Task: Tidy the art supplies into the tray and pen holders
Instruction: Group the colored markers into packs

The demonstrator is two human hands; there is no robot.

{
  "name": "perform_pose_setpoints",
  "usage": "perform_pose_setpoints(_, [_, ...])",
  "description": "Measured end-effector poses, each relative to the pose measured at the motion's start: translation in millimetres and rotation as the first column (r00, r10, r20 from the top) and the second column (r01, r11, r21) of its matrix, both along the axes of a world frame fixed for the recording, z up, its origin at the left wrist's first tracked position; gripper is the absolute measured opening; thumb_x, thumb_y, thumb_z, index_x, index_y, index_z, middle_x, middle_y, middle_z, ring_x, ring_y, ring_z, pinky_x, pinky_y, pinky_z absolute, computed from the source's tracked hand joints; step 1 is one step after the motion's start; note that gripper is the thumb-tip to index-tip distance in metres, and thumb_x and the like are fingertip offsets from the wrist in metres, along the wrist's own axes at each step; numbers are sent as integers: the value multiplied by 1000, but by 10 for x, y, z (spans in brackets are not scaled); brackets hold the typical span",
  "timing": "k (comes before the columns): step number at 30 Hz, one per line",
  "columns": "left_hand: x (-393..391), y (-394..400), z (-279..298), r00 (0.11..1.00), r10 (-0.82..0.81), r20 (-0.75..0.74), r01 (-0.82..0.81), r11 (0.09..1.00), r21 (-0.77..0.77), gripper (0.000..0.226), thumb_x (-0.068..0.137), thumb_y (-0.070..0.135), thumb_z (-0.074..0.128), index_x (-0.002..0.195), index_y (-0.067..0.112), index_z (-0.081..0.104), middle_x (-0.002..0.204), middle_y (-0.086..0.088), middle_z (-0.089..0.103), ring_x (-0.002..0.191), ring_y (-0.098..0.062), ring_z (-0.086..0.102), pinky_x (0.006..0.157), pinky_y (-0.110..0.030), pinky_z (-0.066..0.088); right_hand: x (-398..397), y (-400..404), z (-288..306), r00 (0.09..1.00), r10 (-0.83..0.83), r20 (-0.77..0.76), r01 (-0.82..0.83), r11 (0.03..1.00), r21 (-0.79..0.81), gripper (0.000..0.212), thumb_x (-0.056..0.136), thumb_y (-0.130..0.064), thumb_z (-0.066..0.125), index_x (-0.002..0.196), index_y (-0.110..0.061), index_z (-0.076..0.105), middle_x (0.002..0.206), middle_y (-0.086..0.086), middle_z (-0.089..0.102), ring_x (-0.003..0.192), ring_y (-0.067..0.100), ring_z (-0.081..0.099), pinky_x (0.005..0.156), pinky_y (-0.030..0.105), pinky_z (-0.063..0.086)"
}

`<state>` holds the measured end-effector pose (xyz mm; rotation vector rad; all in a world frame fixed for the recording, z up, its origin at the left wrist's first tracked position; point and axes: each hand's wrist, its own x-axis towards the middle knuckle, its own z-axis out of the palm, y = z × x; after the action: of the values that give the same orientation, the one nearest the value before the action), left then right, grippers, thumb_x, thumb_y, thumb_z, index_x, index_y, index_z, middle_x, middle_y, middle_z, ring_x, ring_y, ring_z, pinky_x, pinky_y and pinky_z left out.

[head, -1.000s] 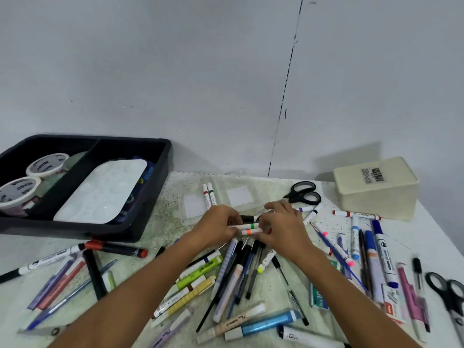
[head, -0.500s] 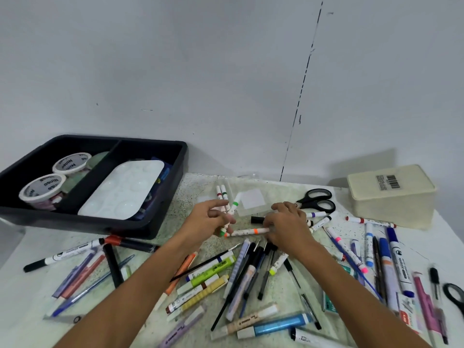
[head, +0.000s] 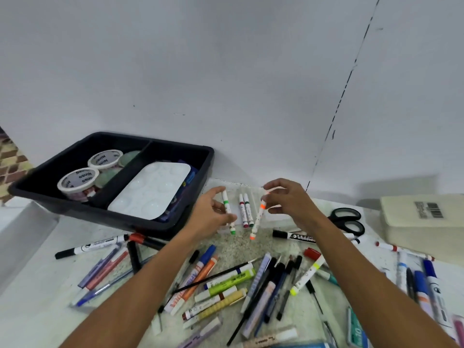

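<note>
Two small markers have been lifted off the table since a moment ago, the green-banded marker [head: 228, 212] pinched in the left hand [head: 210, 215] and the orange-banded marker [head: 258, 217] in the right hand [head: 292, 200], just right of the black tray [head: 175, 223], ready for stowing.

I see a plain pale grey wall [head: 200, 71] filling the upper view, crossed by a thin dark broken crack [head: 344, 96] — running diagonally down. Below, a speckled white tabletop [head: 30, 310]; at far left, brown patterned tiles [head: 10, 162].
</note>
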<state>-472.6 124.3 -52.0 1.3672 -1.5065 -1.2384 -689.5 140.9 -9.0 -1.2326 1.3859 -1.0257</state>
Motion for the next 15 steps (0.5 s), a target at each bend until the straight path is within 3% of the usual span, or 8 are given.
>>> perform_pose_setpoints(2, [-57, -64, 12, 999, 8, 54, -6, 999, -43, 83, 68, 1, 83, 139, 20, 46, 81, -10, 59, 67, -10, 60, 58, -15, 49, 113, -160, -33, 997, -48, 52, 48, 999, -2, 16, 83, 1, 69, 90, -10, 59, 77, 14, 67, 60, 21, 62, 60, 29, 52])
perform_pose_setpoints(7, [-174, -208, 13, 987, 12, 158, -2, 998, -65, 85, 64, 1, 86, 138, 17, 48, 73, 2, 56, 57, 0, 57, 59, -14, 51, 349, -540, -163, 993, -86, -86, 85, 996, -13, 10, 83, -4, 72, 84, -7, 62, 75, 15, 66, 55, 19, 60, 53, 27, 50])
perform_pose_setpoints(12, [-200, -312, -29, 966, -10, 258, 23, 999, -47, 90, 61, 3, 88, 140, 14, 47, 76, 0, 53, 68, -12, 54, 71, -31, 55, 469, -784, -310, 962, -60, -267, 64, 998, 4, 8, 82, -5, 73, 83, -8, 65, 77, 14, 66, 51, 16, 61, 41, 17, 43])
perform_pose_setpoints(15, [-201, -370, -63, 961, -37, 273, 44, 999, -19, 94, 61, 5, 88, 143, 15, 43, 80, -2, 55, 69, -11, 55, 63, -23, 53, 498, -845, -379, 942, -7, -335, 17, 999, 28, 8, 81, -7, 75, 84, -7, 67, 75, 13, 67, 49, 13, 62, 40, 16, 42])
